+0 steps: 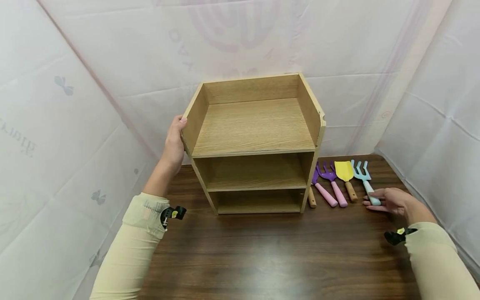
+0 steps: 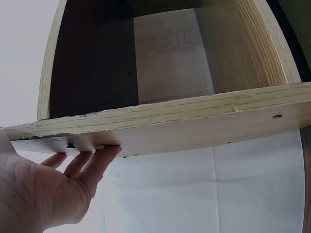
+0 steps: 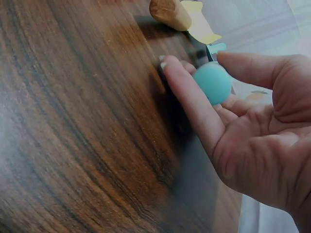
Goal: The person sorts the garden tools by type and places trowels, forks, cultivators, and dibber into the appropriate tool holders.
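A wooden shelf unit [image 1: 255,125] with an open top tray and two compartments below stands on the dark table. My left hand [image 1: 174,143] grips its left side panel, thumb at the top edge. In the left wrist view, the fingers [image 2: 99,162] lie against the panel's outer face; the thumb is hidden. At the far right, my right hand [image 1: 395,202] holds a light blue hand fork [image 1: 367,185] by its handle, prongs pointing away. In the right wrist view, thumb and fingers surround the round handle end [image 3: 212,83].
Left of the blue fork lie a yellow trowel [image 1: 344,170] with a wooden handle, a purple fork [image 1: 328,175] with a pink handle, and another pink-handled tool [image 1: 325,194]. A wooden handle [image 1: 312,198] shows beside the shelf. White sheeting [image 1: 442,83] hangs around the table.
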`<state>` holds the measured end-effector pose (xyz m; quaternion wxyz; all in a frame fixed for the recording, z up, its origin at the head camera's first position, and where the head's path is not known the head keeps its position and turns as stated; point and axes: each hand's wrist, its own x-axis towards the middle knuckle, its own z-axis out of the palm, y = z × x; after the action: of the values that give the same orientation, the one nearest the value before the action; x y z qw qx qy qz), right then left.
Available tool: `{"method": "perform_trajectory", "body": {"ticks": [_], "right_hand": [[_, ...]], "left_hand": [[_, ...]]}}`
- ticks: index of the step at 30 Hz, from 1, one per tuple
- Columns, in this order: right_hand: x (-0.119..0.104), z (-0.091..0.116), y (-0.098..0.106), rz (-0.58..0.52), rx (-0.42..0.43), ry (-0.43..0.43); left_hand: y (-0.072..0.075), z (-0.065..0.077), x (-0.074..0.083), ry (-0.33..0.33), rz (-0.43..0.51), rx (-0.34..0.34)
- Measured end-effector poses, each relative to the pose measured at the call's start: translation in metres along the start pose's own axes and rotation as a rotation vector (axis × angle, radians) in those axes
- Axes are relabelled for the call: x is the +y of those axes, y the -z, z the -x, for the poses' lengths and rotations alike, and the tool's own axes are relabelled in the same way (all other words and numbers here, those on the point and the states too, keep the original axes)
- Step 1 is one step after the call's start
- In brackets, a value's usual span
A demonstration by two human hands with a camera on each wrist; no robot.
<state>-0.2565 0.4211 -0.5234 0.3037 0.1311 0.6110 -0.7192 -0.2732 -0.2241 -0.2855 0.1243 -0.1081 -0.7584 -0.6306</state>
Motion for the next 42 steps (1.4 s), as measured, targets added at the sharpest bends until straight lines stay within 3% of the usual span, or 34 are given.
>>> {"method": "perform_trajectory", "body": {"ticks": [6, 11, 18, 26, 35, 42], "right_hand": [[-0.003, -0.006, -0.007, 0.077, 0.012, 0.027], [-0.008, -0.005, -0.012, 0.079, 0.036, 0.052], [-0.025, 0.007, -0.027, 0.174, 0.05, 0.186], [-0.061, 0.033, -0.063, 0.062, -0.008, 0.346], [-0.094, 0.06, -0.116, 0.081, -0.089, 0.56], [-0.112, 0.08, -0.147, 0.106, -0.129, 0.658]], "left_hand": [[0.003, -0.001, -0.003, -0.004, 0.002, 0.009], [0.004, -0.001, -0.004, -0.003, -0.011, 0.021], [0.001, -0.001, -0.004, 0.001, -0.018, 0.015], [-0.002, 0.002, -0.003, -0.008, -0.013, 0.008], [-0.006, 0.003, 0.0, -0.027, -0.02, 0.0], [-0.008, 0.003, -0.001, -0.036, -0.05, -0.001]]}}
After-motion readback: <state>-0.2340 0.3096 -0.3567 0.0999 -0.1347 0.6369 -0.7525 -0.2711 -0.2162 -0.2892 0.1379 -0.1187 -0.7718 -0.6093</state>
